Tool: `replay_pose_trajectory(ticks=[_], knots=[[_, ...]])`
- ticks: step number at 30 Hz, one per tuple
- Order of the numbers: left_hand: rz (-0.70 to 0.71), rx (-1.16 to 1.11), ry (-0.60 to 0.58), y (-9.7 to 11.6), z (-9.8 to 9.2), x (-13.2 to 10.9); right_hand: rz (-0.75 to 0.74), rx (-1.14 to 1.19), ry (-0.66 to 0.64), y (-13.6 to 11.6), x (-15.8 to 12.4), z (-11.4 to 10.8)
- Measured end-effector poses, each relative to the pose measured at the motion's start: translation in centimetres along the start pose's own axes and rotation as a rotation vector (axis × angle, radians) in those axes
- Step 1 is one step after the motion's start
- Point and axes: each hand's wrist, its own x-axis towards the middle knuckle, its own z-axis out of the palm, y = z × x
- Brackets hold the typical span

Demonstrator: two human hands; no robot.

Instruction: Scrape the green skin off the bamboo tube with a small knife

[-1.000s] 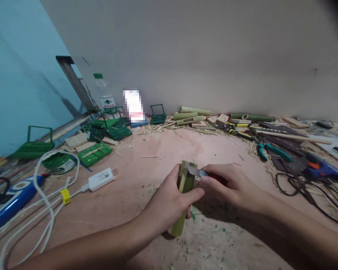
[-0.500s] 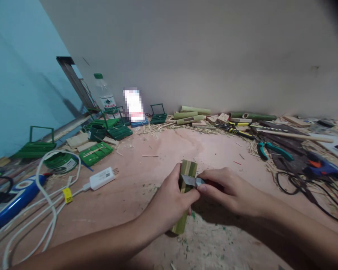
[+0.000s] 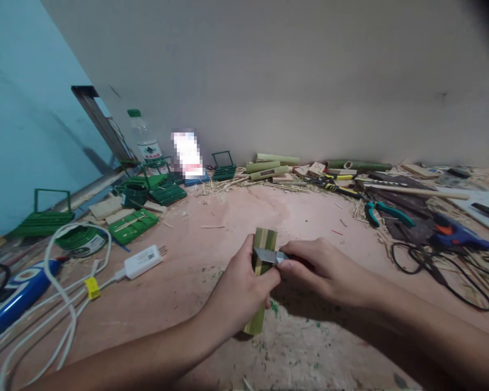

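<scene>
In the head view, my left hand [image 3: 248,282] is wrapped round a green piece of bamboo [image 3: 265,237] with a pale strip along its face. The bamboo stands out above the hand and its lower end shows below. My right hand [image 3: 324,269] grips a knife by the handle, which is mostly hidden by the fingers. The flat metal blade of the knife [image 3: 265,255] lies across the bamboo's upper part. My left thumb is close to the right fingers, near the base of the blade.
Left are a white charger [image 3: 142,262] with looped cable, a green paint pot [image 3: 81,240] and a plastic bottle [image 3: 146,138]. Bamboo tubes [image 3: 277,159] lie along the wall. On the right are teal-handled pliers [image 3: 391,212] and a blue glue gun [image 3: 458,237].
The whole view has shifted slightly, so most things sit a little further left. Both hands keep their grips, and the blade still lies across the bamboo.
</scene>
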Motion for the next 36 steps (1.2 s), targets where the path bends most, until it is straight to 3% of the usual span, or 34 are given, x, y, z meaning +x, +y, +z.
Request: replay_pose_trajectory(ticks=[6, 12, 15, 19, 25, 36], knots=[[-0.03, -0.015, -0.014, 0.2, 0.1, -0.3, 0.033, -0.006, 0.05, 0.4, 0.0, -0.1], [-0.13, 0.052, -0.161, 1.5, 0.6, -2.0, 0.243, -0.032, 0.369, 2.3, 0.8, -2.8], [-0.137, 0.028, -0.14, 1.7, 0.4, -1.7, 0.269, -0.044, 0.414, 2.3, 0.8, -3.3], [-0.135, -0.05, -0.075, 1.0, -0.1, -0.3, 0.166, -0.049, 0.343, 1.3, 0.3, -2.2], [-0.156, -0.154, -0.082, 0.2, -0.1, 0.2, 0.08, -0.021, 0.092, 0.1, -0.3, -0.6], [-0.121, -0.169, -0.054, 0.5, 0.1, 0.1, 0.055, -0.01, -0.03, 0.4, -0.2, -0.1]])
